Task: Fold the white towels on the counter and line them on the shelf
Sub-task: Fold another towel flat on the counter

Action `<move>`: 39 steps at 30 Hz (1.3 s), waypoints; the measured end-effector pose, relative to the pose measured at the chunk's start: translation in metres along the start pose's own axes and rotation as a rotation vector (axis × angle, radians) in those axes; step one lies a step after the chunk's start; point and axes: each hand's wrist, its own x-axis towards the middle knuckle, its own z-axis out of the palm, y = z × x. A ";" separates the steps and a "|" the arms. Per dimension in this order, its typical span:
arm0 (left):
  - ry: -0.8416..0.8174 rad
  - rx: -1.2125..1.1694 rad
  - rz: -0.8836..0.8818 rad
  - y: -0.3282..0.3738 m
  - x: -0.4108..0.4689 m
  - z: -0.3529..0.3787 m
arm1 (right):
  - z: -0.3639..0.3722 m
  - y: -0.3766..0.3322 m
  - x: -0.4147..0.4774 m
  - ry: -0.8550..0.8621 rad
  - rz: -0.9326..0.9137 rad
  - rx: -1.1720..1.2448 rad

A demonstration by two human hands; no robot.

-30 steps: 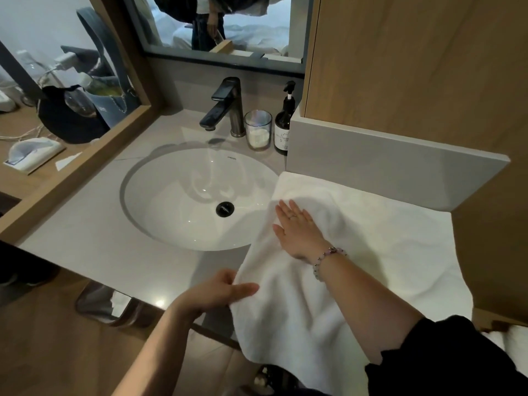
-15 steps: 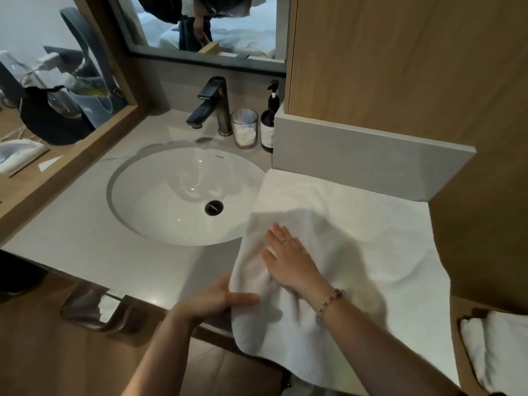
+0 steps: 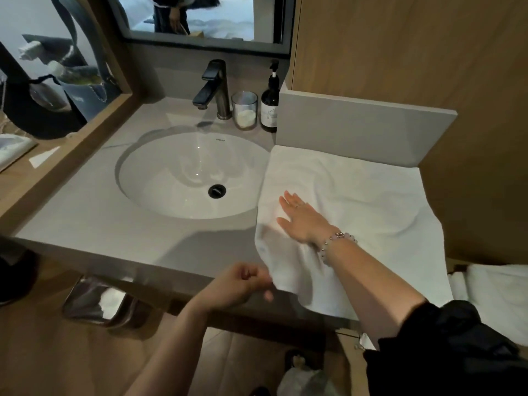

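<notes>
A white towel [image 3: 365,201] lies spread on the grey counter [image 3: 85,218] to the right of the sink, its near edge hanging over the counter's front. My right hand [image 3: 300,218] presses flat on the towel's left part, fingers straight. My left hand [image 3: 243,284] is curled at the towel's lower left corner by the counter edge and seems to pinch that corner; motion blur hides the contact. More white towels [image 3: 497,290] lie folded at the lower right, beyond the counter.
An oval white sink [image 3: 171,178] with a dark tap [image 3: 214,87] fills the counter's left. A glass [image 3: 244,114] and a dark pump bottle [image 3: 270,107] stand behind it. A grey partition [image 3: 357,124] and a wooden wall bound the towel's far side. A mirror hangs above.
My right hand slid back up the towel's left part after moving toward me. My left hand's fingers went from lying on the towel's edge to curling at its lower corner.
</notes>
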 end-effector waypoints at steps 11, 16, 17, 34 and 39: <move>0.525 0.020 0.001 -0.003 -0.011 0.045 | 0.021 -0.010 -0.031 0.145 0.030 0.147; 0.786 -0.303 -0.006 0.002 -0.020 0.062 | 0.018 0.002 -0.035 0.058 -0.031 0.228; 0.813 -0.362 0.010 0.003 -0.020 0.066 | 0.017 0.003 -0.034 0.053 -0.038 0.232; 0.725 0.443 -0.013 0.005 -0.029 0.106 | 0.019 0.010 -0.033 0.060 -0.093 0.185; 0.739 0.719 -0.167 -0.019 -0.029 0.110 | 0.017 0.012 -0.035 0.049 -0.110 0.177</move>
